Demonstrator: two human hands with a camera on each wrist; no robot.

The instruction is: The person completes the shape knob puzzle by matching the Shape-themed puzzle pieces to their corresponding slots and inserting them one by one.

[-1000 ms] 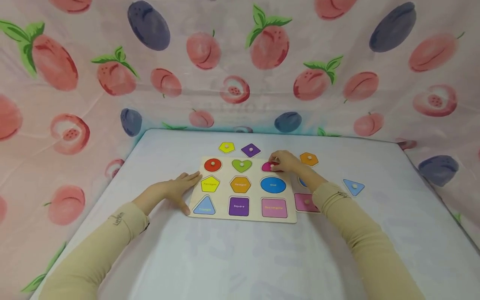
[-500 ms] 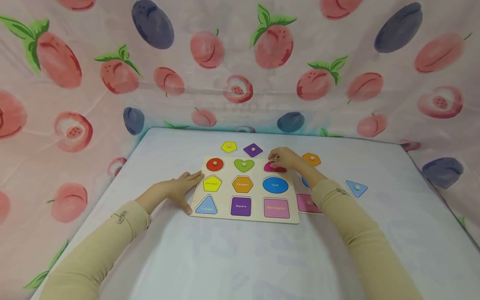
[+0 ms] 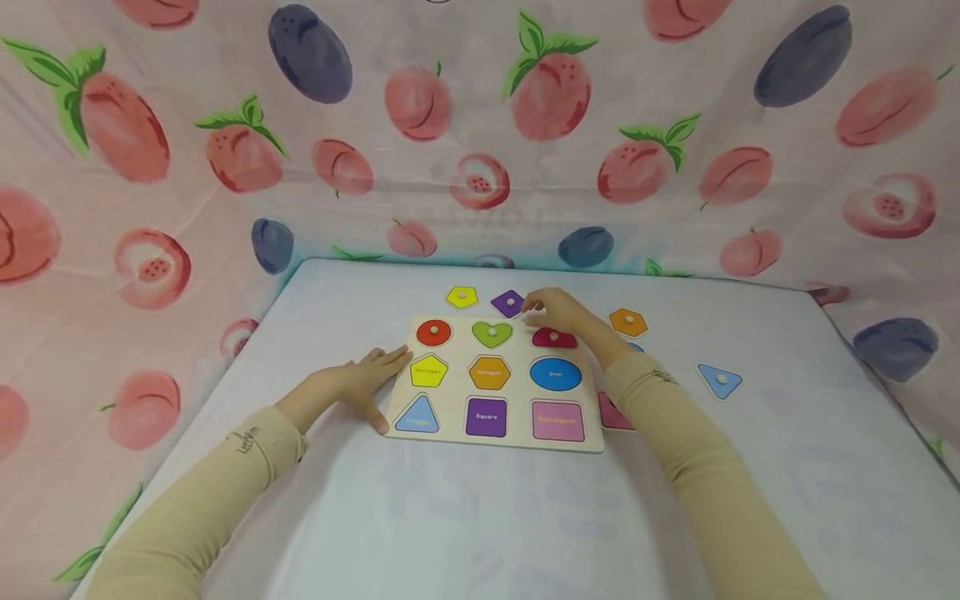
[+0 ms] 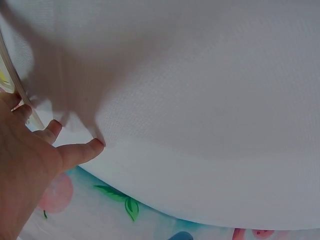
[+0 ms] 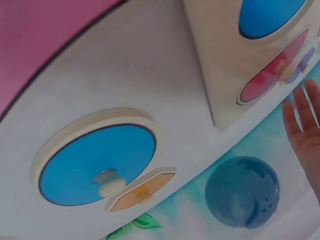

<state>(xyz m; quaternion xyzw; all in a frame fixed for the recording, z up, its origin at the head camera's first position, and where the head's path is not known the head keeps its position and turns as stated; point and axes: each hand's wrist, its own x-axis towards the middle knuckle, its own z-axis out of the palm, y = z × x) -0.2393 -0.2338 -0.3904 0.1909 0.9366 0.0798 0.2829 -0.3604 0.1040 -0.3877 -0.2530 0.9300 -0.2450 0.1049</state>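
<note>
A pale wooden shape puzzle board point(image 3: 454, 400) lies flat on the table. My left hand point(image 3: 363, 386) is spread at its left edge, thumb at the near corner; the left wrist view shows the straight fingers point(image 4: 80, 154). At the board's far right corner, my right hand point(image 3: 558, 308) is over the far edge, fingertips right beside the purple square piece point(image 3: 504, 302). In the right wrist view its fingers point(image 5: 302, 107) are extended, with nothing between them. A magenta semicircle piece point(image 3: 546, 340), a green heart point(image 3: 492, 336) and a red circle point(image 3: 432, 335) sit in the board's back row.
Beyond the board lies a yellow pentagon piece point(image 3: 461, 298). Right of it are an orange hexagon point(image 3: 627, 322), a blue triangle point(image 3: 720, 381), a pink rectangle point(image 3: 615, 415) and a blue oval point(image 5: 95, 160), the latter two partly behind my right forearm. Fruit-print cloth point(image 3: 420, 183) hangs behind.
My right hand has let go of the magenta semicircle's knob and moved left and away toward the purple square. The left hand stays at the board's edge. The head view has shifted slightly.
</note>
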